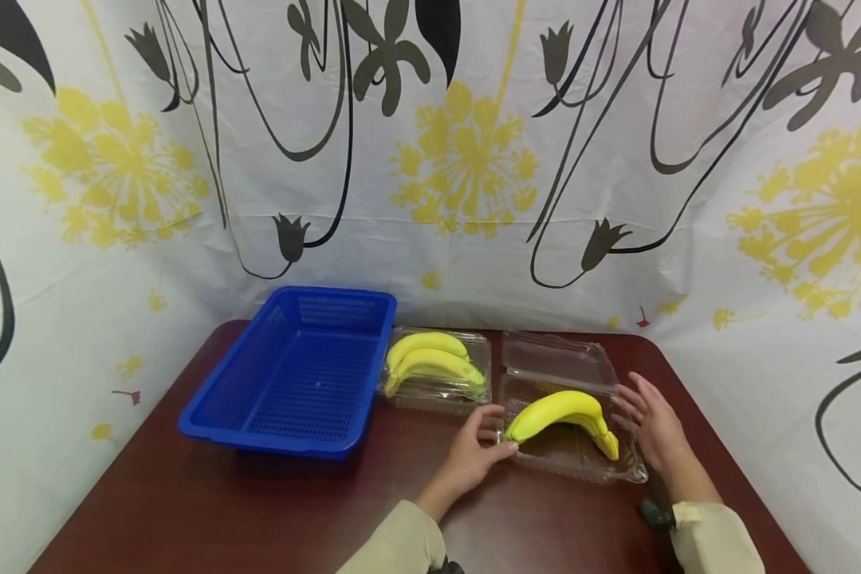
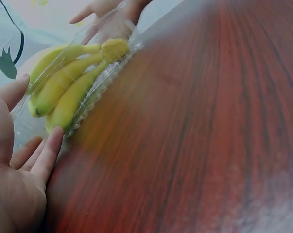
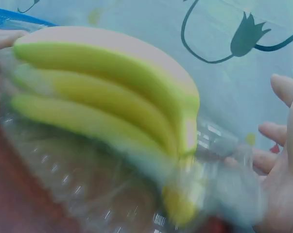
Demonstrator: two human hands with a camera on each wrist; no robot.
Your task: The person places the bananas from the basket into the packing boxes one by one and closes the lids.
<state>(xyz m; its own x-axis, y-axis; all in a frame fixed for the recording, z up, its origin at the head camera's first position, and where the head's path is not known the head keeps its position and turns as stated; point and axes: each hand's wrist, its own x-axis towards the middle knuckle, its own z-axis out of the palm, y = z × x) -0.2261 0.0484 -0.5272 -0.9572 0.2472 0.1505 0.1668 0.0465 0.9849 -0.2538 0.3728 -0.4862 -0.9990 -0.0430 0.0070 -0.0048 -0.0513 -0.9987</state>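
Observation:
A bunch of yellow bananas (image 1: 561, 413) lies in a clear plastic clamshell container (image 1: 556, 464) whose lid (image 1: 560, 359) is folded back toward the wall. At the container's left side, my left hand (image 1: 473, 448) has its fingers and thumb spread, fingertips right at the edge beside the banana tips. My right hand (image 1: 656, 426) stands at the right side with fingers extended, near the stem end. In the right wrist view, several bananas (image 3: 102, 92) of the bunch show, and the right hand (image 3: 282, 165) is partly behind the clear plastic.
A second clear container (image 1: 479, 351) with bananas (image 1: 434, 363) in it sits to the left, beside a large blue plastic basket (image 1: 208, 422). Everything stands on a dark red wooden table (image 1: 273, 510). A patterned cloth (image 1: 466, 263) hangs around the back and sides.

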